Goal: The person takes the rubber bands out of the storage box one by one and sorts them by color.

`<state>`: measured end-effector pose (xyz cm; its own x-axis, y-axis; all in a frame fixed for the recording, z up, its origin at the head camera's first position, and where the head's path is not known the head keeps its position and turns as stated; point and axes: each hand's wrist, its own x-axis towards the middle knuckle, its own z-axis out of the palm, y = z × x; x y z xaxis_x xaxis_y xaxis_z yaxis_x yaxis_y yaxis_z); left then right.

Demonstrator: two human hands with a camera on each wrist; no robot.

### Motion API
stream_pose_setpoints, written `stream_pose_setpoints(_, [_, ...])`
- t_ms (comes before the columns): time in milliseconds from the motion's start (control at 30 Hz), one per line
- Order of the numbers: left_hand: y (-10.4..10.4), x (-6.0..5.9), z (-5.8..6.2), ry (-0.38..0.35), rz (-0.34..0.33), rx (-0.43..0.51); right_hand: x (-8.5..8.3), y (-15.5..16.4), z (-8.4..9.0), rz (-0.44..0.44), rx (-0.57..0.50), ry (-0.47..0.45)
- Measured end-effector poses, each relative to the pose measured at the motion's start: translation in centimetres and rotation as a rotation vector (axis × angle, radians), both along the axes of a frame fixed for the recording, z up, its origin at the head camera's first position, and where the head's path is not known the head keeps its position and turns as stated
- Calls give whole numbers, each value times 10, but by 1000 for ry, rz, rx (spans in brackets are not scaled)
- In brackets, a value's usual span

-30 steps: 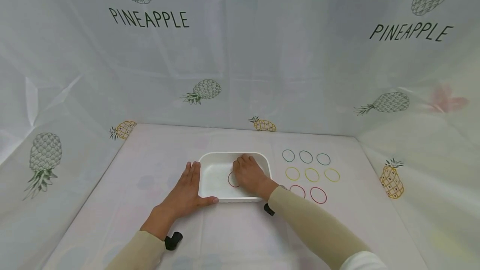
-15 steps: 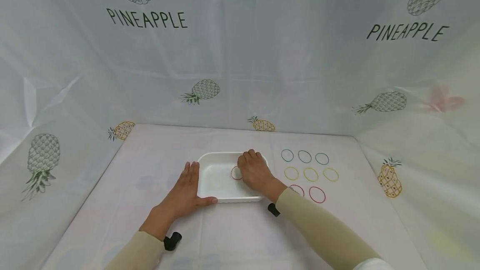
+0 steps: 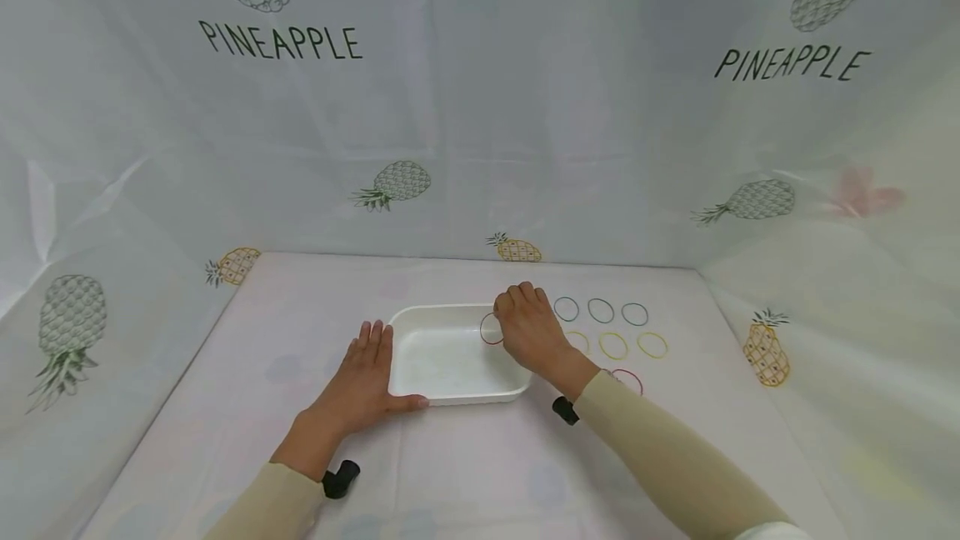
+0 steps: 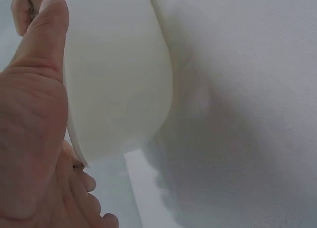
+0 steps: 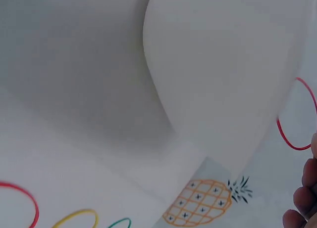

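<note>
A white tray (image 3: 450, 397) lies on the table in the head view. My left hand (image 3: 360, 377) rests against its left end, fingers straight along the side and thumb along the front rim; the left wrist view shows this hand (image 4: 34, 134) against the tray's outer wall. Over the tray's right end, my right hand (image 3: 531, 327) pinches a red rubber band (image 3: 482, 330), which hangs as a loop on the left of the fingers. In the right wrist view that red rubber band (image 5: 281, 130) is partly behind the tray wall, and only some fingertips show.
Right of the tray, rubber bands lie in rows: teal rubber bands (image 3: 588, 309) at the back, yellow rubber bands (image 3: 601, 347) in the middle, a red rubber band (image 3: 637, 377) in front, partly covered by the right forearm. A pineapple-printed curtain (image 3: 465, 107) stands behind the table.
My right hand has lifted and moved right and back from inside the tray to its right end, carrying the red rubber band. My left hand stays on the tray; the view shifts slightly.
</note>
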<state>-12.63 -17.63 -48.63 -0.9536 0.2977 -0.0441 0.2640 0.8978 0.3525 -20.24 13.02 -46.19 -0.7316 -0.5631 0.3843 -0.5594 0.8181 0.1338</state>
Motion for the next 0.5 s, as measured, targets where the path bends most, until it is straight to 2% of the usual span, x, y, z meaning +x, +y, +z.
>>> stream_pose_setpoints(67, [0, 1, 1, -1, -2, 2, 2, 6, 4, -7, -20, 30])
stream_pose_setpoints(233, [-1, 2, 2, 27, -2, -15, 7, 27, 13, -37, -66, 40])
stream_pose_setpoints(333, [-1, 2, 2, 60, -7, -37, 10, 45, 15, -55, -80, 58])
stream_pose_setpoints(500, [-1, 2, 3, 68, -16, -65, 16, 82, 16, -40, -122, 132])
